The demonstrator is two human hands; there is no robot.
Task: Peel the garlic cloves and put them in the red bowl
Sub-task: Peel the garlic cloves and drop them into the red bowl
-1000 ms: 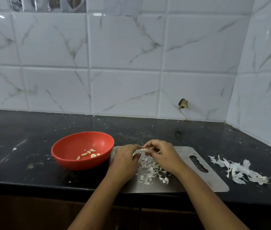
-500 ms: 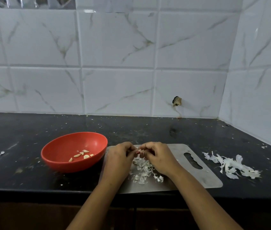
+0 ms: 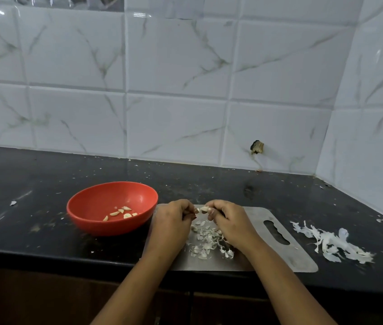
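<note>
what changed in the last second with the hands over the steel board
The left hand and right hand drew slightly apart, baring the pale garlic clove both still pinch. The red plastic bowl, grey steel cutting board and white peel heap stayed put.

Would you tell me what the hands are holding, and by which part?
One garlic clove, above the cutting board: the right hand pinches its right end, the left hand its left end.
</note>
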